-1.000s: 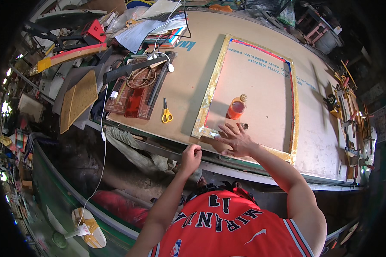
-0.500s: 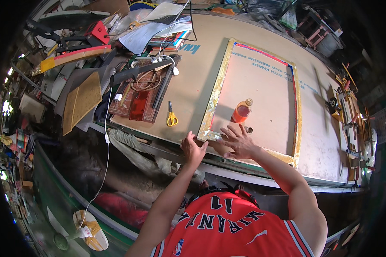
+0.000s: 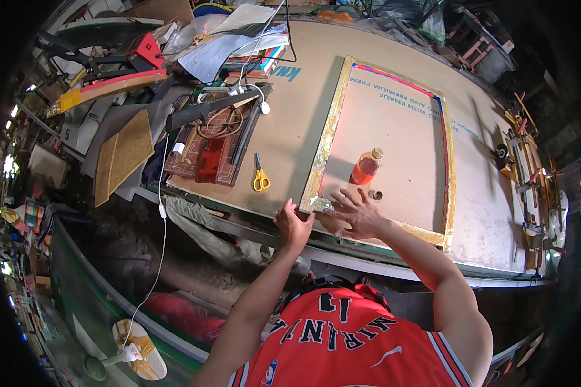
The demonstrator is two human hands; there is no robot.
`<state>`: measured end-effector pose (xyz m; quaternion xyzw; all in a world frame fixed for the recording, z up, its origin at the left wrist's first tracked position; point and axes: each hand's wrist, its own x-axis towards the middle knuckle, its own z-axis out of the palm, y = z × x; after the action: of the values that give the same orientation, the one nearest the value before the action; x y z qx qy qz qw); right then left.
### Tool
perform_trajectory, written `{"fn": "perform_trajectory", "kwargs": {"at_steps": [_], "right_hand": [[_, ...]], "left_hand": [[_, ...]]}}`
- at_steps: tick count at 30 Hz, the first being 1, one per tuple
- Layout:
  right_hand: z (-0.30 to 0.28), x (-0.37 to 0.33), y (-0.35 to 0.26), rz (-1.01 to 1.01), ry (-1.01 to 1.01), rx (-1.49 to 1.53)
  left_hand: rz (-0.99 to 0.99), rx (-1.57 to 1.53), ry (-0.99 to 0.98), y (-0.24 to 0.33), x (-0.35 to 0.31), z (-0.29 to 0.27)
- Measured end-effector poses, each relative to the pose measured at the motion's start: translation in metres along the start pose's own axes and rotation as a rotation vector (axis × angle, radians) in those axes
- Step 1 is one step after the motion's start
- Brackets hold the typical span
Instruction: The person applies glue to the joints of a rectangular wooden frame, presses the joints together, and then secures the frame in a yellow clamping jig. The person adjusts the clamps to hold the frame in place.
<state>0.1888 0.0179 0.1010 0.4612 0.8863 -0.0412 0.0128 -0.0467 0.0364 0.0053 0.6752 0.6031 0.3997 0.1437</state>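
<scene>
A rectangular frame [image 3: 324,138], its bars covered in yellowish-brown tape, lies on the board-topped table. My left hand [image 3: 294,226] is at its near left corner, thumb on the near side and fingers at the left side. Over the near bar, my right hand [image 3: 360,216] rests with fingers spread, close to a shiny patch [image 3: 317,204] at that corner. Within the frame's opening stands an uncapped clear bottle [image 3: 366,169] with orange-red liquid. Its likely cap [image 3: 376,194], small and round, lies by my right fingertips. Yellow-handled scissors [image 3: 260,175] lie left of the frame.
On the table's left is a brown grid-lined tray [image 3: 186,166] with a dark-bladed saw-like tool [image 3: 203,113] and a cord. Papers and books [image 3: 252,51] pile up behind. Clamps and tools [image 3: 529,193] line the right edge. A white cable [image 3: 163,251] hangs down to the left.
The view has shifted very slightly. Both hands stay at the frame's near left corner, and the bottle and scissors keep their places.
</scene>
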Motion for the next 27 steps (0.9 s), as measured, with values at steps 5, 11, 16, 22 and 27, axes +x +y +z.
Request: {"fn": "perform_trajectory", "kwargs": {"at_steps": [5,11,16,22,27], "right_hand": [[-0.005,0.006,-0.003,0.038,0.021,-0.010],[-0.006,0.015,-0.005,0.111,0.017,-0.008],[-0.003,0.016,-0.008,0.067,0.014,-0.033],[-0.004,0.020,-0.012,0.043,-0.043,0.088],[0.001,0.027,-0.007,0.061,0.003,0.056]], "left_hand": [[0.029,0.021,0.011,-0.003,0.000,0.000],[0.010,0.023,-0.015,0.001,0.001,-0.003],[-0.003,0.025,-0.048,0.004,0.002,-0.006],[0.014,0.020,-0.040,0.004,0.001,-0.006],[-0.010,0.012,-0.071,0.003,0.002,-0.008]]}}
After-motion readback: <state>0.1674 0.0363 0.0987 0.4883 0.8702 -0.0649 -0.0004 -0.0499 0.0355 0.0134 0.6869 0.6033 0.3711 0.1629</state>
